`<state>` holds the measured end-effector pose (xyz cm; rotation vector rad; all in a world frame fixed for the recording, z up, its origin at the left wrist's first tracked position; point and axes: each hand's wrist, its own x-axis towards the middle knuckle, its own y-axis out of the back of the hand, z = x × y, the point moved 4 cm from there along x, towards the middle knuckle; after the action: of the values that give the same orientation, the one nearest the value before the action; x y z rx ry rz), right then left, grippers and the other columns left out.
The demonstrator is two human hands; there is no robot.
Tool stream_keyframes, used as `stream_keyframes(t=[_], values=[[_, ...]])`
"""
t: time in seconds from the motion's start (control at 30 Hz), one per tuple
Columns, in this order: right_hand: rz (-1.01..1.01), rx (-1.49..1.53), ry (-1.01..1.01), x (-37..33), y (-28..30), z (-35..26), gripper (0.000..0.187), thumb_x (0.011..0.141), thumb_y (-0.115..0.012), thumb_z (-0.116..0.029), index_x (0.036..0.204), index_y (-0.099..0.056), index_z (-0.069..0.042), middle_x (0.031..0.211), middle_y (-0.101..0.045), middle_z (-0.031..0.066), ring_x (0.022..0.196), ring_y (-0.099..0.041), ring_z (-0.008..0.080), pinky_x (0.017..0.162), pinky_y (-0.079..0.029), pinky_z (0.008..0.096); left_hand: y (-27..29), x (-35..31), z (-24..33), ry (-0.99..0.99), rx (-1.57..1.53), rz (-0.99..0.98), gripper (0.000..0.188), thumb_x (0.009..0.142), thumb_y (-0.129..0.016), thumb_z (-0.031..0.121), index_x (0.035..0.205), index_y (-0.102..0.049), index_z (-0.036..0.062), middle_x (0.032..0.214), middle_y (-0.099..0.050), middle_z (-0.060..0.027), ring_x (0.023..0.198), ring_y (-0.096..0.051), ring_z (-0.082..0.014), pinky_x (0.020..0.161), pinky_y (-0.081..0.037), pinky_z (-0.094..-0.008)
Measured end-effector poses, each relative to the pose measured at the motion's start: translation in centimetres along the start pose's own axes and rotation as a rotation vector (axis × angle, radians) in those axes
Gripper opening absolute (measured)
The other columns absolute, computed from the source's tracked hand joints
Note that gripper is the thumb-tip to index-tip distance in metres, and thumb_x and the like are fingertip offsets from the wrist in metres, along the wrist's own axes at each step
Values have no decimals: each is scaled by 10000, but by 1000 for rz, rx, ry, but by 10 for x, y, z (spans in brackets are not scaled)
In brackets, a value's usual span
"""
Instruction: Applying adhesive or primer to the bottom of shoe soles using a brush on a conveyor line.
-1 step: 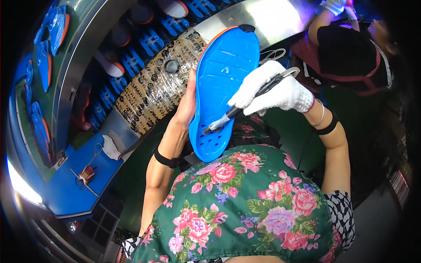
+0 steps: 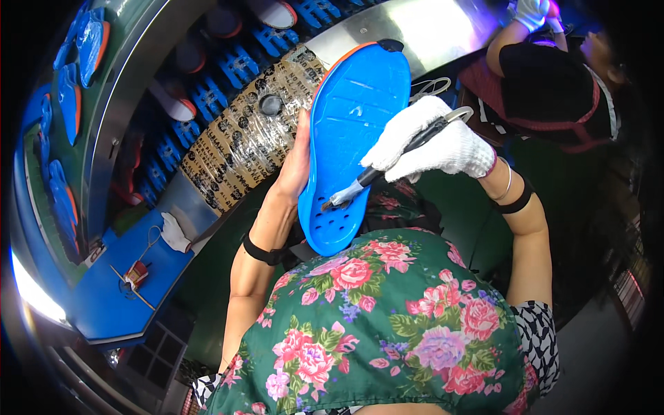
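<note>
A large blue insole-shaped piece [image 2: 353,90] is held up in front of me, with an orange edge, a dark patch at its toe tip and small holes in its heel. My bare left hand [image 2: 299,155] is closed on its left edge; most of those fingers are behind it. My right hand [image 2: 436,142], in a white knit glove, is closed round the dark handle of a brush [image 2: 363,178]. Its brown bristles touch the holed heel. Wet-looking shine lies on the blue surface near the middle.
Beyond the insole runs a metal-edged line with a taped cardboard strip [image 2: 238,149] and blue holders [image 2: 238,66]. Blue insoles [image 2: 69,104] hang at the far left. A blue table [image 2: 117,304] bears a white glove [image 2: 175,233]. Another person [image 2: 546,90] works at upper right.
</note>
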<state>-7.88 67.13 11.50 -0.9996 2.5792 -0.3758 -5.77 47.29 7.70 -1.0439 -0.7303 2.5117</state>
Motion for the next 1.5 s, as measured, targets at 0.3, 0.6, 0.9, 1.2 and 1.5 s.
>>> stream_keyframes(t=[0.3, 0.6, 0.9, 1.2, 1.5], values=[[199, -226, 246, -14, 59, -24, 141, 769, -759, 44, 906, -740, 16, 1062, -739, 243, 633, -664, 152, 534, -534, 265, 1, 0, -1, 4, -33, -2, 864, 1021, -265, 700, 1575, -292, 38, 1486, -495, -219, 1287, -577, -307, 1074, -512, -445], [320, -6, 498, -10, 40, -4, 193, 728, -760, 107, 874, -698, -1, 1029, -706, 257, 794, -722, 292, 600, -587, 334, 19, 14, -9, 10, -386, -84, 918, 980, -293, 758, 1571, -312, 55, 1485, -498, -206, 1261, -593, -309, 1014, -555, -452], [345, -625, 678, -13, 4, -29, 157, 730, -838, 10, 844, -761, -67, 955, -755, 157, 867, -741, 307, 713, -600, 393, 4, 10, 10, -65, -494, -208, 1098, 862, -288, 902, 1482, -422, 6, 1181, -671, -257, 938, -719, -368, 795, -617, -480], [209, -1035, 885, -21, -29, -38, 312, 777, -776, -89, 1086, -790, -134, 1119, -766, 82, 891, -739, 226, 763, -580, 345, 17, 11, 10, -225, -500, -97, 1005, 919, -295, 842, 1536, -369, 53, 1405, -573, -229, 1175, -636, -377, 980, -541, -520], [75, -1003, 895, -22, -42, -49, 339, 779, -765, -74, 1115, -777, -107, 1139, -753, 120, 959, -742, 244, 782, -579, 332, 3, -1, 18, -228, -594, -127, 1148, 833, -351, 917, 1501, -370, -16, 1253, -621, -292, 1009, -676, -390, 840, -587, -501]])
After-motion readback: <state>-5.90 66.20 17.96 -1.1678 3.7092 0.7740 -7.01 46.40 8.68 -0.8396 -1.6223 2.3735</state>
